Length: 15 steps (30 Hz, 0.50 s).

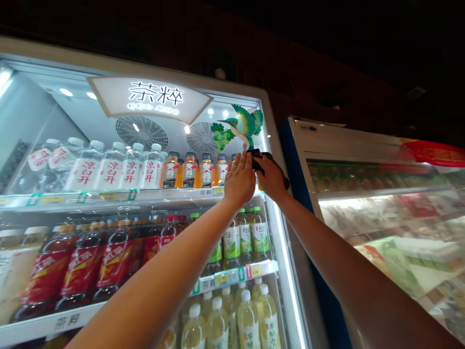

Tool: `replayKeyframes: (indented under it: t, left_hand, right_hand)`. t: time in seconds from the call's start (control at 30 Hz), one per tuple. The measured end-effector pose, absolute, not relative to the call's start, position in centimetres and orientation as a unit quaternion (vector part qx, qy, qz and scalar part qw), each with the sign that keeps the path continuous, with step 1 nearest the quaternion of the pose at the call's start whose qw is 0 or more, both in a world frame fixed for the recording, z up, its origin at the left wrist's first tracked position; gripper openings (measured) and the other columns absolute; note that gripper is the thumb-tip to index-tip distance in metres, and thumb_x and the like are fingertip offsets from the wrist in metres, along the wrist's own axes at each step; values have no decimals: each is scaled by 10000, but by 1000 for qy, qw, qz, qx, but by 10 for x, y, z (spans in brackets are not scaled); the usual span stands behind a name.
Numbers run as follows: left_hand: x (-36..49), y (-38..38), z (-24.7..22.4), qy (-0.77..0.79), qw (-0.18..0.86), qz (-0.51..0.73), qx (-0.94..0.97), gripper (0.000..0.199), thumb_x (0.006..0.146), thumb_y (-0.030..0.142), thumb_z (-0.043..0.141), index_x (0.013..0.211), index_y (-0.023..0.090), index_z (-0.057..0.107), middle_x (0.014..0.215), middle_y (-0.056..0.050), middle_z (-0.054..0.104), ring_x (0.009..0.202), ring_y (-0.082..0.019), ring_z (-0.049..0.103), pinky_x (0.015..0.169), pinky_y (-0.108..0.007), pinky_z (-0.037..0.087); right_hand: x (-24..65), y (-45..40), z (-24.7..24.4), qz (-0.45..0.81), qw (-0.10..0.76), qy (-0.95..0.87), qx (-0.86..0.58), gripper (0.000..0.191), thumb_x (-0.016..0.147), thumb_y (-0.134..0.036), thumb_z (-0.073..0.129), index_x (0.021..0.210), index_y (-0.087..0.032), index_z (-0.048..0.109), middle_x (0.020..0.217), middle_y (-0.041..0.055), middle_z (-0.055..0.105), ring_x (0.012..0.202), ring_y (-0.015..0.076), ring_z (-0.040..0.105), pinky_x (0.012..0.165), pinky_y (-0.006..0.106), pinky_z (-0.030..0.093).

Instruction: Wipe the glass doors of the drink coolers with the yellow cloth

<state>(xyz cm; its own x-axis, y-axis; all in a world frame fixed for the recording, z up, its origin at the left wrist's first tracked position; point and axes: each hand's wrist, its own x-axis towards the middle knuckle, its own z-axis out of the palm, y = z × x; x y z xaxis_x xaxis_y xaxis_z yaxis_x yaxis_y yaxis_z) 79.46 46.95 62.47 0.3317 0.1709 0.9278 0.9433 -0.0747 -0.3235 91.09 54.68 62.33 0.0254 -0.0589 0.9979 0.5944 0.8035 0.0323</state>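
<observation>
My left hand [240, 180] is raised against the glass door of a lit drinks fridge [275, 140], fingers stretched out and lying flat beside my right hand. My right hand [271, 178] is closed over a soft-looking black object [258, 166] near the door's right edge; its exact kind is not clear. Part of the black object is hidden under that hand. Just above both hands is a green bird picture [244, 125] on the glass. Behind the left hand stand small bottles of orange drink [189, 170] on the top shelf.
Inside the fridge are white-labelled water bottles [109, 167], red-labelled bottles [78, 264], green tea bottles [259, 232] and pale yellow drinks [249, 317]. A lit sign [156, 99] hangs at the top. Another display cooler [348, 145] stands to the right.
</observation>
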Motion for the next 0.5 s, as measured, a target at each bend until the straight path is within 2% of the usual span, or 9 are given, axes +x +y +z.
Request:
replayKeyframes:
  t: [0.1, 0.2, 0.33, 0.43, 0.5]
  left_hand:
    - [795, 468, 615, -445, 514, -361, -638, 563, 1051, 263, 281, 1584, 88, 326, 1669, -112, 321, 1570, -244, 238, 1293, -442, 212]
    - [798, 466, 610, -456, 510, -326, -652, 550, 1054, 255, 296, 1576, 90, 345, 1670, -97, 322, 1570, -249, 235, 1299, -451, 187]
    - [790, 456, 624, -467, 507, -300, -660, 555, 1059, 272, 309, 1582, 87, 331, 1680, -97, 295, 1572, -254, 230, 1292, -449, 213]
    - [773, 446, 642, -475, 519, -313, -638, 554, 1060, 279, 303, 1585, 104, 329, 1683, -104, 289, 1576, -245, 214, 1289, -457, 218]
    - [762, 440, 650, -484, 518, -326, -625, 550, 1059, 273, 295, 1582, 109, 335, 1681, -101, 296, 1578, -239, 210, 1288, -455, 219]
  right_hand:
    - [917, 548, 597, -204, 686, -687, -126, 515, 864, -175, 529, 1377, -191, 564, 1433, 96, 634, 1316, 232, 600, 1114, 414, 486]
    - [929, 560, 586, -137, 733, -661, -87, 440, 802, -213, 619, 1239, -250, 653, 1376, 55, 678, 1241, 258, 657, 1092, 439, 509]
    - [908, 568, 620, -63, 802, -593, -46, 270, 764, -213, 645, 1007, -242, 760, 1294, 55, 731, 1254, 286, 657, 1146, 460, 468]
    - [874, 558, 651, -53, 825, -561, -47, 283, 758, -187, 635, 996, -225, 783, 1257, 70, 749, 1217, 297, 681, 1144, 486, 472]
    - [859, 549, 658, -62, 814, -576, -46, 317, 757, -171, 633, 1028, -225, 790, 1298, 68, 731, 1257, 300, 658, 1165, 494, 454]
